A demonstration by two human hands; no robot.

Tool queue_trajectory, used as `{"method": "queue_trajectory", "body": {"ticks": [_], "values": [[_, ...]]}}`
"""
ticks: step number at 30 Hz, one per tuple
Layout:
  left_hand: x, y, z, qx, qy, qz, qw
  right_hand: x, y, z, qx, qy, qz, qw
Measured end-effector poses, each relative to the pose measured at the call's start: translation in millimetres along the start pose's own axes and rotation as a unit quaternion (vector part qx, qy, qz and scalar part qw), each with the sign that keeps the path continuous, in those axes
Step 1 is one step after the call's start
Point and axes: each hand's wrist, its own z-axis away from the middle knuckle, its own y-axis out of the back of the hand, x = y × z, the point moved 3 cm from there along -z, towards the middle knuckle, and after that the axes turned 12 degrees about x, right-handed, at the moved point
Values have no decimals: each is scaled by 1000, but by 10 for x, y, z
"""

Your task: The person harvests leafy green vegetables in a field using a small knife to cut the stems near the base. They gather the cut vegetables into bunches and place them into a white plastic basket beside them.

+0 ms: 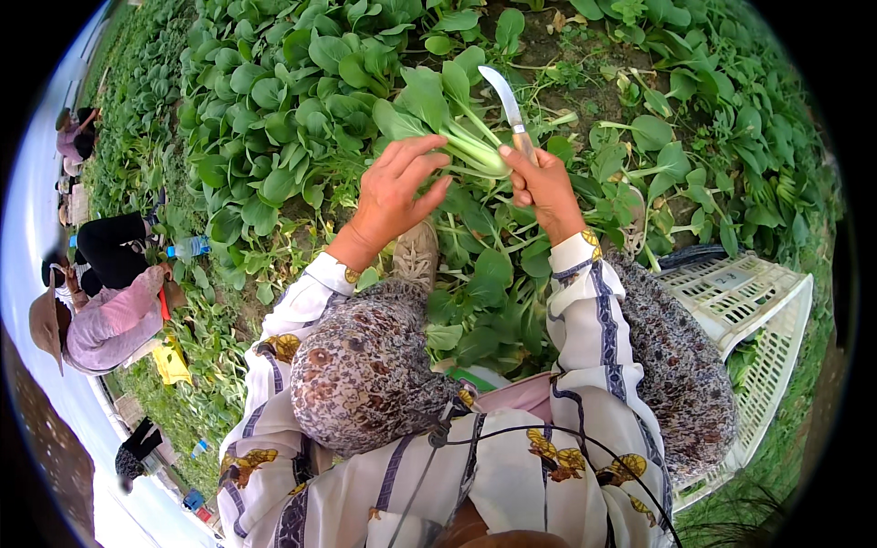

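Note:
A bok choy (480,151) with pale green stalks and broad leaves is held up in front of me, its leaves pointing away to the upper left. My right hand (541,187) is closed round the wooden handle of a curved knife (505,102), whose blade points up and away. The thumb of that hand lies against the bok choy's base. Beside the stalks is my left hand (399,190), open, with its thumb apart and its fingertips at or just in front of the stalks. Whether those fingertips touch the stalks I cannot tell.
Dense bok choy plants (274,119) grow ahead and to the left. Cut plants and loose leaves (489,283) lie between my shoes. A white plastic crate (740,292) with greens stands at my right. Other people crouch at far left, one in a brown hat (46,324), near a water bottle (189,247).

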Motion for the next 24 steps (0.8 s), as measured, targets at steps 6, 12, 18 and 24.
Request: {"method": "queue_trajectory", "body": {"ticks": [6, 12, 18, 24], "values": [[244, -108, -152, -104, -82, -91, 987, 59, -10, 68, -51, -76, -31, 995], [-32, -223, -178, -120, 57, -18, 991, 110, -122, 163, -92, -113, -116, 982], [-415, -201, -7, -30, 520, 514, 682, 110, -81, 116, -29, -36, -80, 996], [-806, -170, 139, 99, 585, 610, 525, 310, -116, 4, -11, -34, -34, 999]]}}
